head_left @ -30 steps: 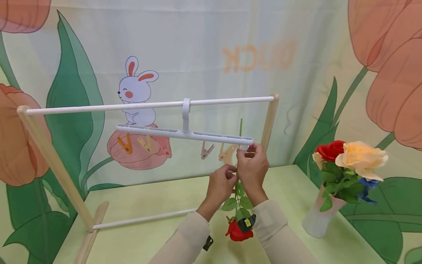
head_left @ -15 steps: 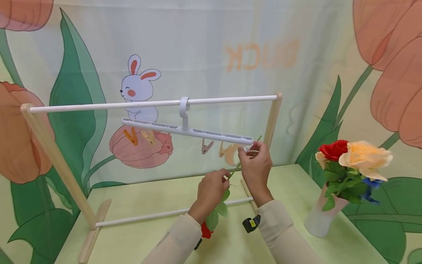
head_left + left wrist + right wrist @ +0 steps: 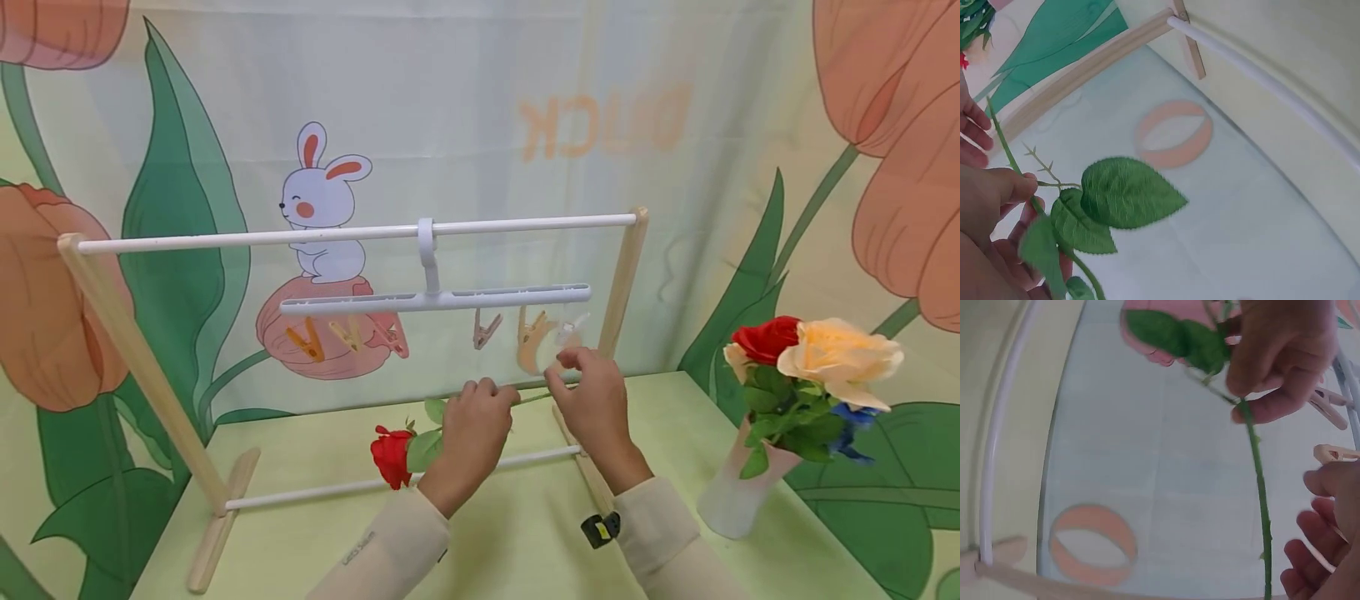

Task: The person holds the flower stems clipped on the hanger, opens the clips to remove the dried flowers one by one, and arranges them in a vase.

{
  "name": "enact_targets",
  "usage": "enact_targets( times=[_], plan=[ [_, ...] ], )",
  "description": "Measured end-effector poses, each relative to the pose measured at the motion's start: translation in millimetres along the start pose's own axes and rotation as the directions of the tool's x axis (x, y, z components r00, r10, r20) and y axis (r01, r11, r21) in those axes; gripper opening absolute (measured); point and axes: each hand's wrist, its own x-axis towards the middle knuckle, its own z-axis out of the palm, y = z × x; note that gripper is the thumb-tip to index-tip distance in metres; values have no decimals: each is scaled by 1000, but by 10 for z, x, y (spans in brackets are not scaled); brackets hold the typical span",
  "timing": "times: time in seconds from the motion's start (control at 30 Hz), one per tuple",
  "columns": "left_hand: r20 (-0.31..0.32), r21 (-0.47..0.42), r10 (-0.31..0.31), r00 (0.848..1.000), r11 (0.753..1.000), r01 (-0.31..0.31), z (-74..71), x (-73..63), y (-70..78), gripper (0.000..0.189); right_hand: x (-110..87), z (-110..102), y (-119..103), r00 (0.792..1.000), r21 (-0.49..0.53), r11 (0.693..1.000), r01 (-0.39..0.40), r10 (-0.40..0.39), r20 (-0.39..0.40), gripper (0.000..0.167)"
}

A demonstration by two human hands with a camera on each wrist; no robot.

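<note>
A red artificial rose (image 3: 392,457) lies nearly level, its bloom to the left and its green stem (image 3: 1260,481) pointing right. My left hand (image 3: 474,437) pinches that stem between thumb and fingers, close to the leaves (image 3: 1132,192). Beside the stem's bare end, my right hand (image 3: 597,410) has loosely bent fingers that hold nothing; in the right wrist view they are apart from the stem. Just above them dangles a clear clothespin (image 3: 570,327) from the right end of the white hanger (image 3: 360,303).
Several coloured clips, among them an orange clothespin (image 3: 305,340), hang along the hanger. The hanger hooks over the white rod (image 3: 262,240) of a wooden-legged rack (image 3: 146,375). At right stands a pale vase (image 3: 738,492) with artificial flowers (image 3: 836,362).
The right hand has let go of the clear clothespin and dropped slightly. The rose has swung from hanging bloom-down to nearly level, bloom leftward. The hanger has tipped back nearly level.
</note>
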Motion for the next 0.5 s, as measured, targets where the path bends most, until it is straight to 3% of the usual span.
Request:
enact_targets(
  times=[0.1,0.27,0.37,0.5],
  plan=[
    [-27,48,30,999,998,-28,-10,-10,4,19,-62,22,59,982,-140,975,170,-156,101,21],
    [4,124,59,998,991,-59,-30,-31,10,13,-159,71,96,910,-240,890,388,-328,255,19],
    [20,148,71,997,986,-73,-43,-48,16,11,-211,103,102,876,-243,851,466,-405,263,16],
    [26,158,82,996,984,-85,-47,-69,26,11,-260,144,117,866,-249,834,492,-440,236,18]
  ],
)
